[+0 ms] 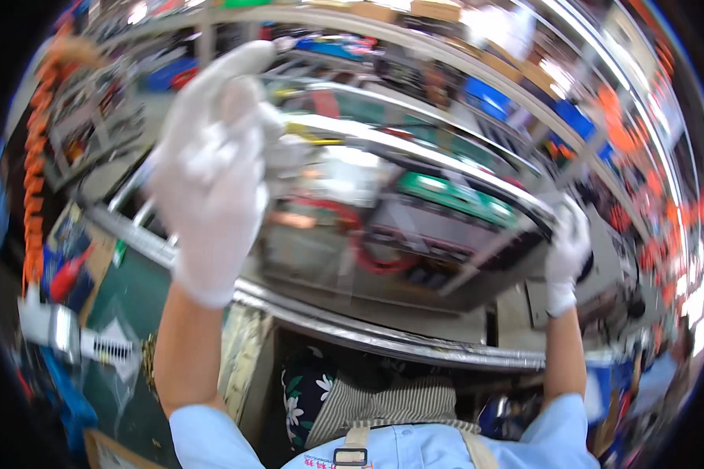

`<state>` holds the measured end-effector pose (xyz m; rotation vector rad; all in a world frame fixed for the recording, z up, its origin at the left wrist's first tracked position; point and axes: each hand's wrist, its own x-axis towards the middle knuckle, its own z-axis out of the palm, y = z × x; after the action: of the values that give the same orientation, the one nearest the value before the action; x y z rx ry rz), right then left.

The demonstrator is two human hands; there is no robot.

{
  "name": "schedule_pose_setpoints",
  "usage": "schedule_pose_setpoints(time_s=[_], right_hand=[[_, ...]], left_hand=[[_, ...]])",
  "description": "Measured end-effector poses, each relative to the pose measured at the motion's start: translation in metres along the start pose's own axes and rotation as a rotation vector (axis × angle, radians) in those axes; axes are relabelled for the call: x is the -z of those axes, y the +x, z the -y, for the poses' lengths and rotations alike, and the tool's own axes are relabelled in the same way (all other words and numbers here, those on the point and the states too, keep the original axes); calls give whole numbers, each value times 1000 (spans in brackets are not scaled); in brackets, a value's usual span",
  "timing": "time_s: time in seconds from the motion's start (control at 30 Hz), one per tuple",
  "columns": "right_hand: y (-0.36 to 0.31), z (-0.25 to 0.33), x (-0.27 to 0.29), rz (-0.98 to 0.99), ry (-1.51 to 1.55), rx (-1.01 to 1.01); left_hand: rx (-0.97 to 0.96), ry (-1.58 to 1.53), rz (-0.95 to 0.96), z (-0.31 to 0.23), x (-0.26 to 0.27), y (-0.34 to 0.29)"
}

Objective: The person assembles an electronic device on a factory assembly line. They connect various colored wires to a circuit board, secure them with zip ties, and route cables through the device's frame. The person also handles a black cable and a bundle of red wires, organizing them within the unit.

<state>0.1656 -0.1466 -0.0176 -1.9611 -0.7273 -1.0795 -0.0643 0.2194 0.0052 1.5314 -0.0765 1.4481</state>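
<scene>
Both hands wear white gloves. My left hand [211,164] is raised over the left end of an open metal equipment case, blurred by motion. Its index finger arcs up to the right while the other fingers look curled in; what they hold, if anything, cannot be made out. On the far right, my right hand [569,250] grips the case's right edge, fingers over the rim by a black strip. Inside the case [313,270] lie a green circuit board [457,197] and a looped red cable [368,254]. The case rests behind a metal rail [368,328].
An orange coiled hose [35,172] hangs at the left. Below it are a silver-grey tool [59,332] and a red-handled tool [72,273] beside a green mat [129,301]. Shelving with blue bins [489,102] spans the back. A grey box-like unit [583,273] stands beyond my right hand.
</scene>
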Motion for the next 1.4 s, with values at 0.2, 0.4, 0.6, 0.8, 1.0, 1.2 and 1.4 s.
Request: schedule_pose_setpoints(time_s=[0.2,0.4,0.6,0.8,1.0,1.2,1.4], right_hand=[[2,68,-28,110,131,138],[-112,14,28,581,379,448],[-182,-139,141,269,-181,-219],[-180,-175,212,-34,-120,-552],[-117,-158,158,-28,261,-644],[-132,-153,130,-64,222,-587],[-137,-109,103,131,278,-505]], left_hand=[[-511,217,435,-42,-143,-8],[-565,625,835,-76,-223,-34],[-456,1464,1341,13,-265,-79],[-259,1751,1744,88,-243,-98],[-339,1623,1338,100,-180,-72],[-294,865,1139,34,-209,-120],[505,-5,1088,-38,-285,-165]])
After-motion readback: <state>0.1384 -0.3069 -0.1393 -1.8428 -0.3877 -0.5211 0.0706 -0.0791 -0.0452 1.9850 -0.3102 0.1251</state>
